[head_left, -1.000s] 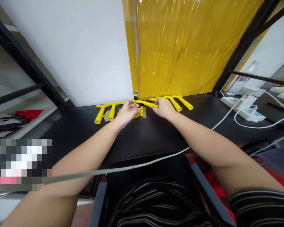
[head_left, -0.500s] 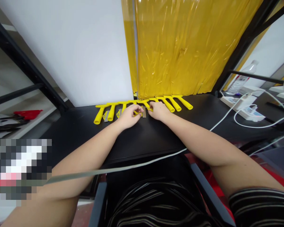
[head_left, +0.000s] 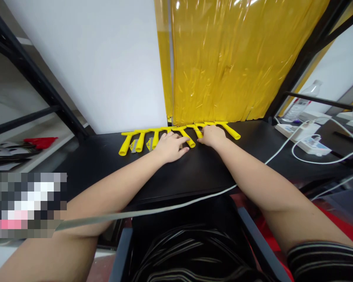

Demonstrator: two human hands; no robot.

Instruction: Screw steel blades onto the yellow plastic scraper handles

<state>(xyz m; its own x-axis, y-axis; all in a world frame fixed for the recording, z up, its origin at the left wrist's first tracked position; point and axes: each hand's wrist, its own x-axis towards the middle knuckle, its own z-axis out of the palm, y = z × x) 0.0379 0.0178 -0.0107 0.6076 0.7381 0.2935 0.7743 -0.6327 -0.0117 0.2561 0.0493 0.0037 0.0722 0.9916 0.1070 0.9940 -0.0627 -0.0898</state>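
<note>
- Yellow handles (head_left: 188, 140): lie in a left-to-right row along far side of black table (head_left: 206, 176).
- Left hand (head_left: 173, 148): over middle of row, fingers loosely spread, thumb apart; cannot tell if it touches a handle.
- Right hand (head_left: 213, 136): right part of row, fingers bent narrow at one handle; firm grip, cannot tell.
- Grey plates (head_left: 135, 146): between handles, left.
- Power strip (head_left: 304, 139): far right.

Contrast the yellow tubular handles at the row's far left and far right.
The far-left yellow tubular handle slants leftward toward its open end; the far-right yellow tubular handle slants rightward. The former lies beside a flat yellow-and-grey piece, the latter near the bare right hand. Both rest on the black tabletop.
</note>
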